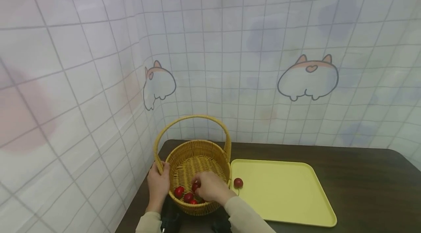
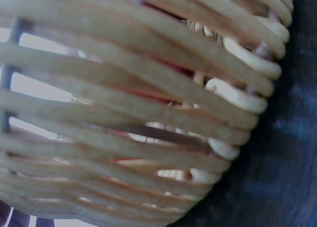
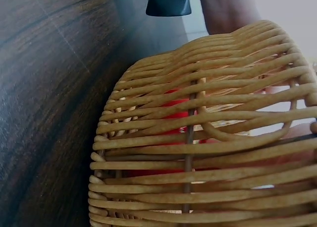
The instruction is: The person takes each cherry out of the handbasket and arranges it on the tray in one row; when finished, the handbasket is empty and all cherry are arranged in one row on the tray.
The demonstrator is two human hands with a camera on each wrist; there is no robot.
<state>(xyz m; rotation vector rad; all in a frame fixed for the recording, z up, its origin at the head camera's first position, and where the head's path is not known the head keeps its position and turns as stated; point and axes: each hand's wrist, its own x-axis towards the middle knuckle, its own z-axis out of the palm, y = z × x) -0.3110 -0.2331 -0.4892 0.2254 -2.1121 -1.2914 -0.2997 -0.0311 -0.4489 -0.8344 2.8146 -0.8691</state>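
A yellow wicker basket [image 1: 197, 209] with a tall arched handle stands on the table. My left hand [image 1: 158, 181] grips its left side where the handle meets the rim. My right hand [image 1: 210, 188] reaches inside, and its fingers pinch a dark red cherry [image 1: 196, 186]. Several other cherries, among them a bright red cherry [image 1: 179, 192], lie near the basket's front inner wall. Close up, the basket's weave [image 2: 124, 98] fills most of the left wrist view. Red shows through the basket wall [image 3: 237, 147] in the right wrist view, where the right fingers are mostly hidden.
A pale yellow tray [image 1: 283, 192] lies right of the basket on the dark wooden table [image 1: 371, 181]. One stemmed cherry [image 1: 238, 183] sits at the tray's left edge. A wall covering [image 1: 250, 116] with a grid pattern stands behind and to the left.
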